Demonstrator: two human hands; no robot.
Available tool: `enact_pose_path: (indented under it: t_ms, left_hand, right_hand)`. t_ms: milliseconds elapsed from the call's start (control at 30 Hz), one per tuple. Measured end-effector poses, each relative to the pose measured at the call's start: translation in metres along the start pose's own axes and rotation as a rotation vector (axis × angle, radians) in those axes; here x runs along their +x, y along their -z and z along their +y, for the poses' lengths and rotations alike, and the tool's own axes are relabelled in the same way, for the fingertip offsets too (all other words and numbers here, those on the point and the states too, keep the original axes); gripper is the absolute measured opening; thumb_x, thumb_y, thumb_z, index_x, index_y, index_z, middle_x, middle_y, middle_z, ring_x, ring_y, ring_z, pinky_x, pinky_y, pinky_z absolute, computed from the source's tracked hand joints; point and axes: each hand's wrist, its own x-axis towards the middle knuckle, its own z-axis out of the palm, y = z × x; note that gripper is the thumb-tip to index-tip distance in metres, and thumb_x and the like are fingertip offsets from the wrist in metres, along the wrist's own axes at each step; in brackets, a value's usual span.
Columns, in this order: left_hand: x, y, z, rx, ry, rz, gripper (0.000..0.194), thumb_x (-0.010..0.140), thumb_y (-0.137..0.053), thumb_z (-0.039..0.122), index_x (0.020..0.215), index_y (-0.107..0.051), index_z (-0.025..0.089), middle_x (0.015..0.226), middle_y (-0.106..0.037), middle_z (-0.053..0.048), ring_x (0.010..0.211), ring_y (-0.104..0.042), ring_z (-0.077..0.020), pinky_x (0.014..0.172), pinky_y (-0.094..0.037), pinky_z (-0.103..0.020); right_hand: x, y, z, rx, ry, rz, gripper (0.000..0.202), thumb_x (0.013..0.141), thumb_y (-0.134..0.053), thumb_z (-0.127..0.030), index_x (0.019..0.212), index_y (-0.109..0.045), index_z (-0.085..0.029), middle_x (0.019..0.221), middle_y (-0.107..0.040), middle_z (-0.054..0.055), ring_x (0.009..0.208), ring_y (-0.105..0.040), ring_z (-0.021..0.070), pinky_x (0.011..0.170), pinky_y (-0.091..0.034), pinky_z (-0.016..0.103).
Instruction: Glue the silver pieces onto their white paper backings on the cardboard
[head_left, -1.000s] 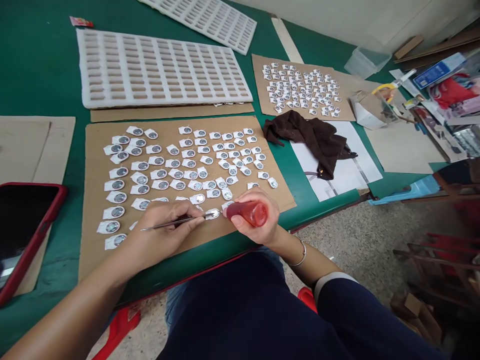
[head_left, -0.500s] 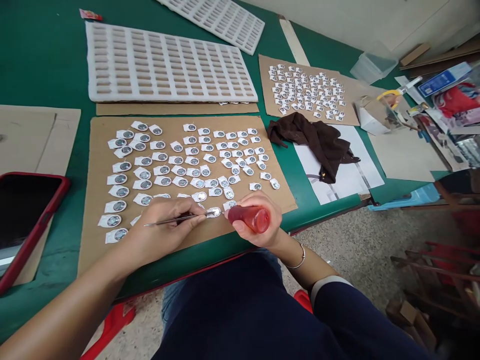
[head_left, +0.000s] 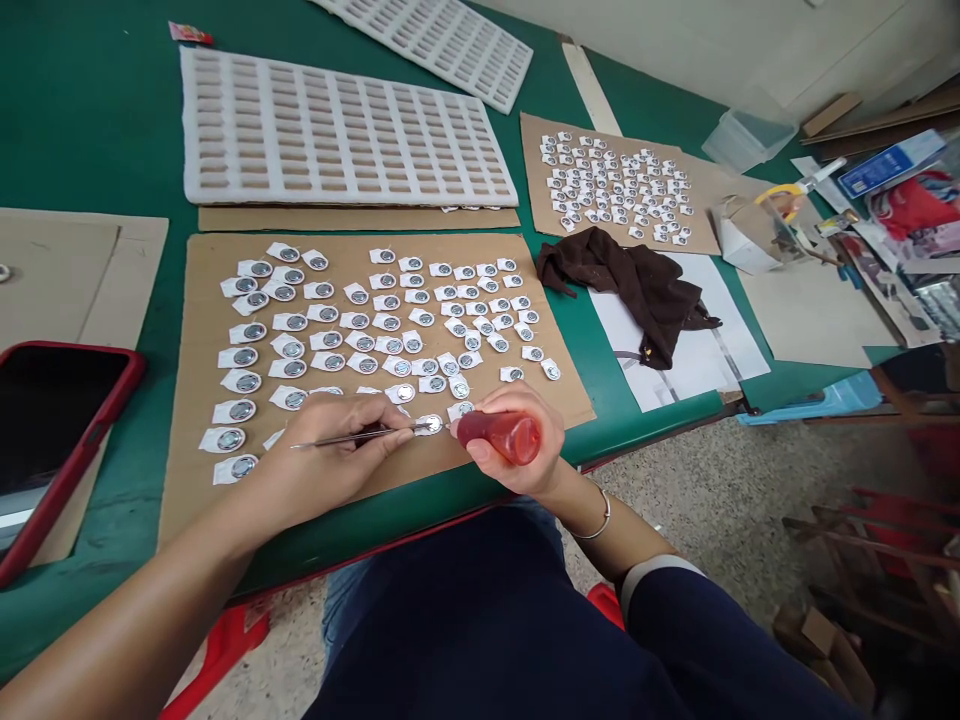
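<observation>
Tweezers [head_left: 352, 438] are pinched in my left hand [head_left: 337, 450], their tips at a small round metal piece on a white tab [head_left: 429, 425]. My right hand [head_left: 525, 430] is closed around a red squeeze bottle [head_left: 501, 437], tilted so its narrow end points left at that same piece. Whether the nozzle touches the piece I cannot tell. Both hands are over the near edge of a brown cardboard sheet [head_left: 202, 400], where several more of these round metal pieces on white tabs [head_left: 327, 340] lie in loose rows. My left hand hides some of them.
Beyond the sheet lies a white slotted foam tray [head_left: 345, 130], and a second cardboard sheet [head_left: 531, 160] bears more tabbed pieces. A dark brown cloth [head_left: 630, 285] rests on white paper to the right. At the left is a red-cased phone [head_left: 67, 420]; yellow-handled scissors [head_left: 784, 195] stand far right.
The whole view has shifted very slightly, with the table things a little further right. Both hands keep the same pose, tweezers and red bottle still at the same piece.
</observation>
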Motion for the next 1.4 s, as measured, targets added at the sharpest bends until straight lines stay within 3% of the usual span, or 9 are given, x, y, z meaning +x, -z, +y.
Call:
enact_pose_path:
  t_ms: [567,933,1400]
  left_hand:
    - [0.0025,0.0007,0.0019,0.014,0.055,-0.005,0.029,0.081,-0.055,0.048,0.074,-0.071,0.025,0.078,-0.073,-0.003,0.071,-0.065,-0.0210,0.055,-0.045,-0.027]
    - [0.0019,0.0004,-0.0033,0.003,0.043,-0.031,0.030,0.083,-0.056,0.050,0.082,-0.071,0.024,0.085,-0.074,-0.002,0.076,-0.066,-0.0199,0.059,-0.046,-0.026]
    - [0.0012,-0.0002,-0.0039,-0.063,0.001,-0.019,0.030,0.084,-0.057,0.048,0.080,-0.070,0.021,0.082,-0.072,-0.003,0.073,-0.065,-0.0183,0.060,-0.048,-0.026]
  right_hand:
    - [0.0016,-0.0010,0.0026,0.043,0.016,0.014,0.027,0.073,-0.073,-0.030,0.093,-0.057,-0.020,0.078,-0.062,0.005,0.070,-0.061,0.0192,0.061,-0.053,0.035]
    - [0.0001,0.0023,0.0016,0.130,-0.136,0.118,0.024,0.073,-0.070,-0.032,0.091,-0.060,-0.020,0.078,-0.064,0.004,0.070,-0.063,0.0200,0.063,-0.053,0.037]
    - [0.0018,-0.0010,0.0020,0.056,-0.075,0.013,0.023,0.072,-0.070,-0.031,0.089,-0.058,-0.021,0.076,-0.063,0.003,0.068,-0.062,0.0189,0.061,-0.054,0.035]
